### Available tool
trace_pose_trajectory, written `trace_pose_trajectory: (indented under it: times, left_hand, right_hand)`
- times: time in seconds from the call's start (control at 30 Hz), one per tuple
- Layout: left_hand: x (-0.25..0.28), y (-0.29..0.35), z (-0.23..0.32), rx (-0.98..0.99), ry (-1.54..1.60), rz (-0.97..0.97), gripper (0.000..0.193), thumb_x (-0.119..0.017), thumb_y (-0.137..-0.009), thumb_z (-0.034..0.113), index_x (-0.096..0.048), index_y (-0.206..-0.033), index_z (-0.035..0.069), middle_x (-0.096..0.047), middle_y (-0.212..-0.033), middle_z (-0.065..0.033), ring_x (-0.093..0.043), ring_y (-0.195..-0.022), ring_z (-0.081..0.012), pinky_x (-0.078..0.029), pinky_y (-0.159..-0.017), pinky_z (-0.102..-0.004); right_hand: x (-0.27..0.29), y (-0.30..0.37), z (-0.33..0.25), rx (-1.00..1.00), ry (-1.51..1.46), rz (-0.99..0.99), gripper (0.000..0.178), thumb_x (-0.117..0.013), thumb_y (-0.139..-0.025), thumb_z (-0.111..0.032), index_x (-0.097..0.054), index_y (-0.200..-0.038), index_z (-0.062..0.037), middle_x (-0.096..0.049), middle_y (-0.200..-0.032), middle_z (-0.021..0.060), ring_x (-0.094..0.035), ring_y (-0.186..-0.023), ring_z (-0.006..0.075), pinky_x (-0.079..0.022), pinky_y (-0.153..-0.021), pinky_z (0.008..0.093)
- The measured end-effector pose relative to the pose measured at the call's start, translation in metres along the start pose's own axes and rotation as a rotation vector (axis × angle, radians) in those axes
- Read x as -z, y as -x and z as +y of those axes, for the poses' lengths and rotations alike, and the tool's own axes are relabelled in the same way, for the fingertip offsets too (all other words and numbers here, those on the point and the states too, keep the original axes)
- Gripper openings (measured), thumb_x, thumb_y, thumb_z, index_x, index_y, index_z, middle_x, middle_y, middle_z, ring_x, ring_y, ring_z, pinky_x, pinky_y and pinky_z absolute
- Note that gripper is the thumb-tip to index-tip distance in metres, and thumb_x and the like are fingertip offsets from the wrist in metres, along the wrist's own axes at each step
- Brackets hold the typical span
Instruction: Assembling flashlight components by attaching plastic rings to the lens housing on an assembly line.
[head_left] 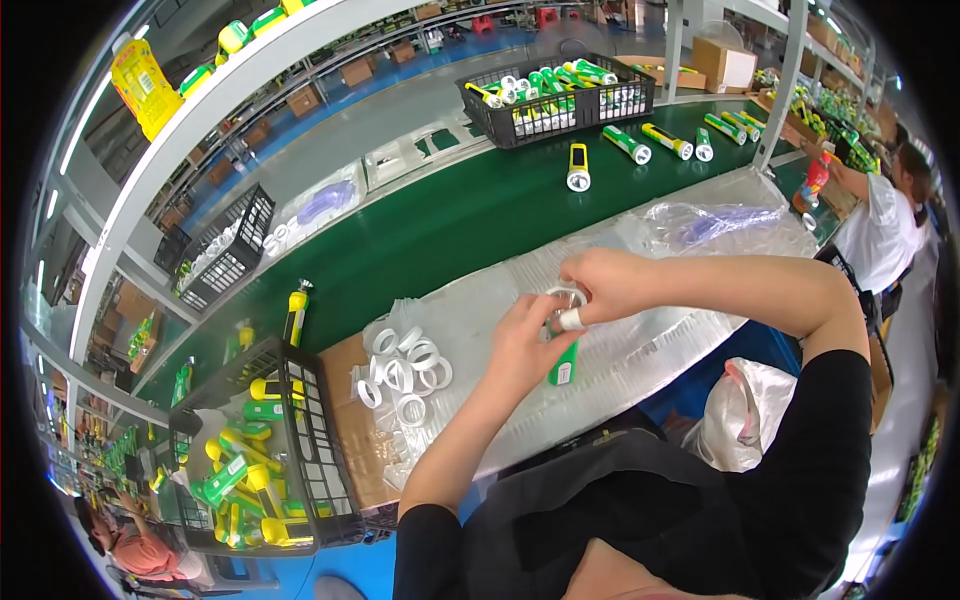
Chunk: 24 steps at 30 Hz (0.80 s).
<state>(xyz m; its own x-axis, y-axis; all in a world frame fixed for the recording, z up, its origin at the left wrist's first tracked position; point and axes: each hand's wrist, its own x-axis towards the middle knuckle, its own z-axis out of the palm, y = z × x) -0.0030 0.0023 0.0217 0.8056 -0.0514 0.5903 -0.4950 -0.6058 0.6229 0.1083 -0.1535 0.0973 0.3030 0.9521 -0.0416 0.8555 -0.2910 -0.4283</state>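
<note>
Over the padded work surface, my left hand [524, 348] is closed around the upper part of a green flashlight [563, 368], whose body points down toward me. The fingers of my right hand [608, 284] are closed on a white ring [570, 294] at the flashlight's head. Both hands meet there, and my fingers hide much of the head. To the left of my left hand lies a loose group of white rings [398, 376] on clear plastic film.
A black crate [318, 440] of green and yellow flashlights stands at the lower left. Behind the work surface runs a green conveyor belt [430, 255], carrying several flashlights [578, 168] and a full black crate [500, 128]. A co-worker [880, 225] is at right, near a bottle [815, 180].
</note>
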Motion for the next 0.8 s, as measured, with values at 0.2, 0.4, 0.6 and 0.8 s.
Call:
trace_pose_trajectory:
  times: [0.2,0.4,0.6,0.8]
  left_hand:
    - [-0.002,0.0,-0.002,0.038,0.004,0.021,0.038,-0.084,-0.068,0.013,-0.065,-0.101,0.009,-0.064,-0.09,-0.0085,-0.065,-0.078,-0.0248,-0.051,-0.065,-0.0361]
    - [-0.008,0.002,-0.002,0.009,-0.056,0.046,0.039,-0.083,-0.068,0.012,-0.065,-0.102,0.01,-0.063,-0.091,-0.0085,-0.064,-0.077,-0.0252,-0.051,-0.063,-0.0356]
    - [-0.008,0.003,-0.007,-0.038,-0.044,0.054,0.04,-0.082,-0.068,0.01,-0.064,-0.103,0.013,-0.061,-0.089,-0.0091,-0.064,-0.077,-0.026,-0.051,-0.063,-0.0361]
    - [-0.008,0.003,-0.01,0.005,0.05,0.027,0.047,-0.081,-0.071,0.01,-0.058,-0.112,0.011,-0.064,-0.098,-0.0108,-0.066,-0.088,-0.0255,-0.054,-0.072,-0.0355]
  right_hand:
    - [0.0,0.002,0.0,-0.222,0.141,0.095,0.051,-0.069,-0.074,-0.048,-0.062,-0.079,0.002,-0.064,-0.075,0.0202,-0.063,-0.072,0.0395,-0.049,-0.064,0.0488]
    - [-0.015,0.004,0.003,-0.152,0.192,0.179,0.053,-0.07,-0.074,-0.051,-0.06,-0.089,-0.0013,-0.063,-0.078,0.0175,-0.063,-0.072,0.0386,-0.049,-0.063,0.0457]
    - [-0.016,0.008,0.015,0.182,-0.115,0.229,0.048,-0.071,-0.074,-0.046,-0.061,-0.085,-0.0004,-0.064,-0.077,0.0183,-0.063,-0.073,0.0389,-0.049,-0.064,0.0466]
    - [-0.006,0.012,-0.001,-0.132,0.093,0.159,0.051,-0.072,-0.074,-0.044,-0.058,-0.094,0.0002,-0.065,-0.082,0.0172,-0.064,-0.078,0.0362,-0.049,-0.065,0.0453]
